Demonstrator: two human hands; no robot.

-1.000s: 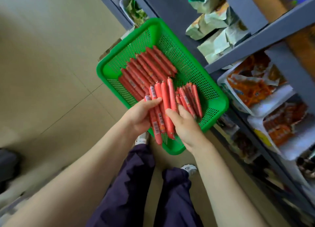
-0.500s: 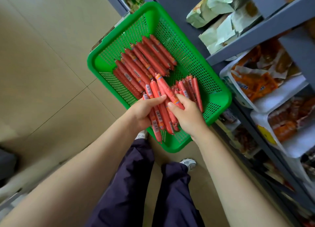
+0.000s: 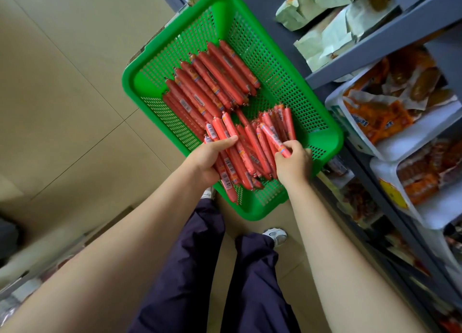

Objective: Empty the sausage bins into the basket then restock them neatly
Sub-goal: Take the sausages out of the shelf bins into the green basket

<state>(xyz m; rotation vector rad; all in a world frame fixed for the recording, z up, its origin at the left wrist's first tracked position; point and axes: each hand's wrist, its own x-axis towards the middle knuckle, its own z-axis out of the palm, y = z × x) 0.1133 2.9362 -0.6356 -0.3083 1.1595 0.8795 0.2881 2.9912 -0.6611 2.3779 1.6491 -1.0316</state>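
A green perforated basket (image 3: 325, 142) sits on the floor beside the shelving. Inside lie a row of long dark-red sausages (image 3: 212, 83) at the far left and a heap of short red sausages (image 3: 252, 142) nearer me. My left hand (image 3: 207, 157) grips a bundle of short sausages (image 3: 225, 162) from the left, thumb lying across their tops. My right hand (image 3: 293, 162) pinches the near end of one short sausage (image 3: 272, 139) lying on top of the heap.
Grey shelving (image 3: 370, 40) runs along the right with white bins (image 3: 412, 135) of orange snack packs and green-white packets above. The tan tiled floor (image 3: 75, 95) spreads to the left. My dark trouser legs and a white shoe (image 3: 276, 235) are below the basket.
My right hand has slid right, off the bundle, and now pinches a single sausage on the heap. The left hand keeps its bundle. The view has dropped closer to the basket.
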